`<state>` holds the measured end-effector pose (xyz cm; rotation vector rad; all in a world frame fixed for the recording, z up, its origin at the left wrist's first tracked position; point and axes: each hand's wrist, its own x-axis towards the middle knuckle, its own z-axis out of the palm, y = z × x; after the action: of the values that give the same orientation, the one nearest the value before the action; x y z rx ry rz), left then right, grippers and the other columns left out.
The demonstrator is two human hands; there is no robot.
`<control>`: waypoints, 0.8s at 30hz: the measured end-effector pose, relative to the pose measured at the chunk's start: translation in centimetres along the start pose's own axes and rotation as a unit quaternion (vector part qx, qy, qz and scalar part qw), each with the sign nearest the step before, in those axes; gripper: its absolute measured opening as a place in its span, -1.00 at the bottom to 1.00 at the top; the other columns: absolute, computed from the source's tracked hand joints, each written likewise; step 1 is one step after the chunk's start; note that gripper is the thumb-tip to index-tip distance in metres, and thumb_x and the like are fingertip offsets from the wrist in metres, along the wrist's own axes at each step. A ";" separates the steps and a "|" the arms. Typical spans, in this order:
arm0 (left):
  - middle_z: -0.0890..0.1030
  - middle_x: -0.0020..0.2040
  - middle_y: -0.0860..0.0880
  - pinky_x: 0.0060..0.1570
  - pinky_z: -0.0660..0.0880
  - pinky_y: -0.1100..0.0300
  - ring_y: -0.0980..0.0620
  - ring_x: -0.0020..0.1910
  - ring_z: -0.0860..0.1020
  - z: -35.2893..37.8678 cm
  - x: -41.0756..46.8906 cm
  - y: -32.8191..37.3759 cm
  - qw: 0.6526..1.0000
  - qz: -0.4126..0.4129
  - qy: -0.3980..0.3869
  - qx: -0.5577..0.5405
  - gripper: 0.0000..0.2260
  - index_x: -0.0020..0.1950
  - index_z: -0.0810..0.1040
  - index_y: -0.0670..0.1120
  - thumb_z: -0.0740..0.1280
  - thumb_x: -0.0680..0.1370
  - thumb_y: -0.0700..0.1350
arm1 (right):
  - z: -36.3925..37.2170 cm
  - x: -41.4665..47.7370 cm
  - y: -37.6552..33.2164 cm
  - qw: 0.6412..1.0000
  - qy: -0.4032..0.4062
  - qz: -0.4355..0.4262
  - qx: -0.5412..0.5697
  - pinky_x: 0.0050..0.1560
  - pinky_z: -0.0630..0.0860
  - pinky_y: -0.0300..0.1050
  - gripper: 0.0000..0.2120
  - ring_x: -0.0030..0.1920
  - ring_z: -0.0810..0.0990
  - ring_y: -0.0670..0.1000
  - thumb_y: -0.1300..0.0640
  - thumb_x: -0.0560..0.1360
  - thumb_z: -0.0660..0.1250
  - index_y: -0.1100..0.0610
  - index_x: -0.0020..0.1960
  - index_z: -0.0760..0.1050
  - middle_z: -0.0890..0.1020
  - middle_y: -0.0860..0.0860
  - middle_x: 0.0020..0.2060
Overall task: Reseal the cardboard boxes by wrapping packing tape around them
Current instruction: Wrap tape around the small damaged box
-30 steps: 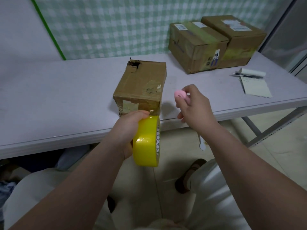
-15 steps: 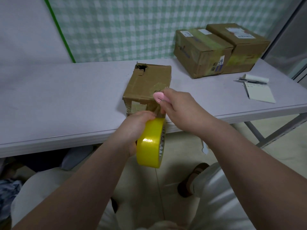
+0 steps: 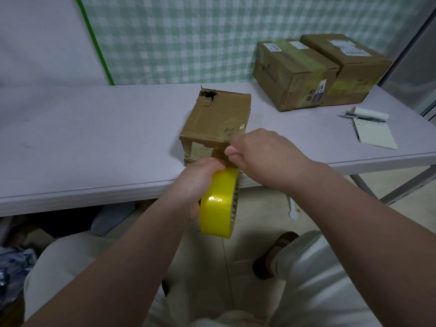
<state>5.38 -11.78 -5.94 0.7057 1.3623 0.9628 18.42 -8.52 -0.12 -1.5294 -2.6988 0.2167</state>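
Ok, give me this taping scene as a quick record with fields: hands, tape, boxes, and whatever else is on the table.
left hand: left hand grips the yellow tape roll, held on edge just below the table's front edge
right hand: right hand pinches something pink at the top of the roll; whether it holds the tape end cannot be told
nearest box: torn box near the table's front edge, hole at its far top corner, old tape patches
other boxes: two taped boxes side by side at far right
table: white table
also: notepad and pen at right
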 end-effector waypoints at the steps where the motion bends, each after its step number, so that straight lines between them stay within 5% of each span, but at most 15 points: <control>1: 0.60 0.09 -0.22 0.16 0.45 -0.30 -0.28 0.09 0.57 0.0 0.0 0.0 1.000 -0.001 -0.002 0.002 -0.93 -0.03 0.59 0.03 0.34 0.52 -0.09 | 0.0 0.1 -0.2 1.000 -0.002 0.004 -0.011 -0.21 0.25 -0.12 -0.82 -0.16 0.36 0.05 0.01 0.65 0.10 0.07 0.03 0.42 0.37 -0.01 -0.18; 8: 0.60 0.08 -0.20 0.19 0.44 -0.25 -0.26 0.09 0.56 -0.2 -0.3 0.2 1.000 0.000 -0.009 0.007 -0.91 -0.03 0.56 0.03 0.35 0.49 -0.05 | 0.3 0.7 -1.1 0.996 0.012 -0.005 -0.093 -0.36 0.19 -0.13 -0.85 -0.22 0.36 0.06 0.06 0.66 0.07 0.02 -0.08 0.26 0.32 0.00 -0.28; 13: 0.60 0.09 -0.22 0.17 0.45 -0.27 -0.27 0.07 0.58 -0.5 -0.1 0.3 1.000 -0.013 -0.022 -0.004 -0.94 -0.02 0.54 0.01 0.33 0.52 -0.08 | 0.2 1.1 -1.1 0.992 0.006 -0.009 -0.122 -0.26 0.26 -0.12 -0.89 -0.20 0.39 0.05 0.07 0.65 0.11 0.01 -0.05 0.33 0.33 -0.02 -0.27; 16: 0.60 0.09 -0.22 0.15 0.46 -0.27 -0.26 0.06 0.58 -0.7 0.0 0.3 1.000 -0.014 -0.019 0.002 -0.91 0.02 0.55 0.02 0.34 0.52 -0.08 | 0.0 0.9 -0.8 0.990 0.004 -0.008 -0.141 -0.36 0.21 -0.14 -0.86 -0.21 0.39 0.05 0.07 0.65 0.11 0.04 0.03 0.42 0.28 -0.04 -0.33; 24: 0.60 0.05 -0.20 0.02 0.55 -0.13 -0.24 0.00 0.60 -1.0 0.2 0.6 0.999 -0.030 -0.030 0.009 -0.83 0.09 0.55 0.00 0.36 0.51 -0.07 | -0.5 0.3 0.5 0.985 -0.011 0.042 -0.169 -0.20 0.31 -0.11 -0.82 -0.16 0.41 0.04 0.12 0.63 0.14 0.06 0.13 0.49 0.47 0.03 -0.10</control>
<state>4.32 -11.48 -5.62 0.6991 1.3336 0.8757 18.72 -7.95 0.25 -1.7314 -2.7999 -0.2379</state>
